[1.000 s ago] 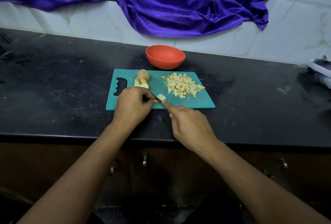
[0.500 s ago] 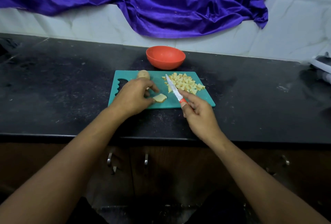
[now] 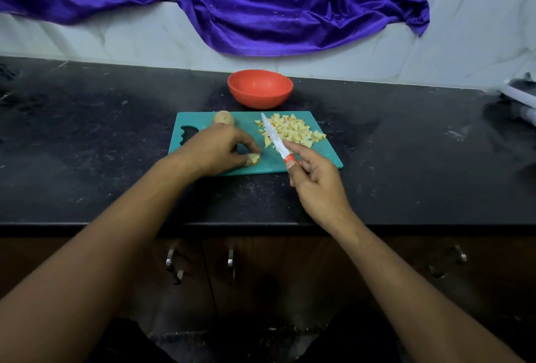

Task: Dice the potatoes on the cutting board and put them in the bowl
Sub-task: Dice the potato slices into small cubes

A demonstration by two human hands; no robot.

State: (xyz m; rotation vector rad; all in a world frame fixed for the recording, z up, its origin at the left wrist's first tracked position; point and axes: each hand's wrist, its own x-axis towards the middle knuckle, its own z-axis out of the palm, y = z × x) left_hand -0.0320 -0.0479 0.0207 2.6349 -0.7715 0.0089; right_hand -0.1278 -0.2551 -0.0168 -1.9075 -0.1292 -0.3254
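A teal cutting board (image 3: 324, 156) lies on the black counter. On its right half sits a pile of diced potato (image 3: 293, 130). A potato chunk with skin (image 3: 223, 117) rests at the board's back left. My left hand (image 3: 214, 151) pinches a potato slice (image 3: 253, 157) on the board's front part. My right hand (image 3: 316, 180) grips the red handle of a knife (image 3: 275, 139), its blade lifted and pointing away over the edge of the diced pile. An orange bowl (image 3: 260, 88) stands behind the board; I see nothing inside it.
The black counter (image 3: 101, 145) ends at a front edge above wooden cabinet doors with metal handles (image 3: 230, 261). A purple cloth (image 3: 261, 6) hangs on the white wall behind. A white object (image 3: 522, 96) sits at the far right.
My right hand lifted the knife off the slice and swung the blade up to point away. My left hand shifted its hold on the potato slice near the board's front.
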